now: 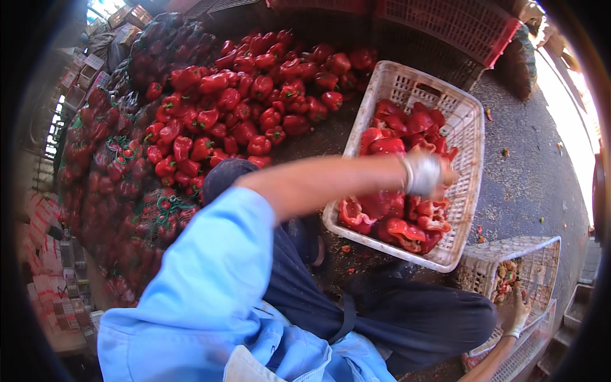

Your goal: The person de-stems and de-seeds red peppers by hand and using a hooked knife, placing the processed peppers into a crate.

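My left hand (432,174), in a pale glove and blurred by motion, is over the right side of a dirty white plastic crate (470,191). Under it lie opened, hollowed red bell peppers (405,231); whether the fingers hold one is unclear. At the lower right, my right hand (519,310), with a pale glove or cuff at the wrist, reaches into a second white crate (530,246). Pepper cores and scraps (508,277) lie inside that crate, close to the fingertips. The hand is small in view, and its grip does not show clearly.
A large heap of whole red bell peppers (238,105) lies on the floor ahead. Green mesh sacks of peppers (110,191) crowd the left side. A red plastic crate (444,28) stands at the back. Scraps dot the grey floor (525,167) on the right.
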`<state>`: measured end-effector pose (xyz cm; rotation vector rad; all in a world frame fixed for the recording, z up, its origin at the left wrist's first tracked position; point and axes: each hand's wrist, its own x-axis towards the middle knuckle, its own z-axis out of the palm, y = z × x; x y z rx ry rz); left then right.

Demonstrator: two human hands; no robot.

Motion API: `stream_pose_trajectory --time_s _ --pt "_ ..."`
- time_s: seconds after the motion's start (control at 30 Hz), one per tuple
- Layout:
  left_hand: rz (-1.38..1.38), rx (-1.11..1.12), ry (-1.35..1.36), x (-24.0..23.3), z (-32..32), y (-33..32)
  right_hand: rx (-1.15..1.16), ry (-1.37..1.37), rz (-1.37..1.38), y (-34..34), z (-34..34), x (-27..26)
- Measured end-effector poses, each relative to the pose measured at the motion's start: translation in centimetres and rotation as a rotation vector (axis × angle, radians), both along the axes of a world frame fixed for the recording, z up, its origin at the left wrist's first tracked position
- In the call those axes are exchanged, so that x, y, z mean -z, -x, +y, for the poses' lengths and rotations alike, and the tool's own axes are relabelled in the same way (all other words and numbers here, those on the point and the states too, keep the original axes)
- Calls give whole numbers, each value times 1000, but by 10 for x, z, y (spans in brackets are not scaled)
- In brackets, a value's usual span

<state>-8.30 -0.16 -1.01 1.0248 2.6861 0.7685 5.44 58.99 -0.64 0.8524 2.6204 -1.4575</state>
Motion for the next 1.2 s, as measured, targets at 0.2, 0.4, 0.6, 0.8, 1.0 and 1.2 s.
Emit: stream_pose_trajectory --time_s 0.2,0.4,0.6,0.8,1.0,1.2 --pt "90 -551 289 -70 -253 71 -568 -128 299 44 -25 -36" --pt "-19 -683 810 27 -402 51 1 475 45 84 -207 -101" --pt "-76 -571 963 104 -429 80 -253 131 47 90 -259 -82" --pt "-17 -693 753 140 -458 85 -658 -421 106 94 -230 -67" --pt "-100 -1004 -120 88 -486 65 -143 314 -43 105 -283 -77" --pt "-601 -785 -723 -46 -367 41 -728 -246 337 108 -337 -65"
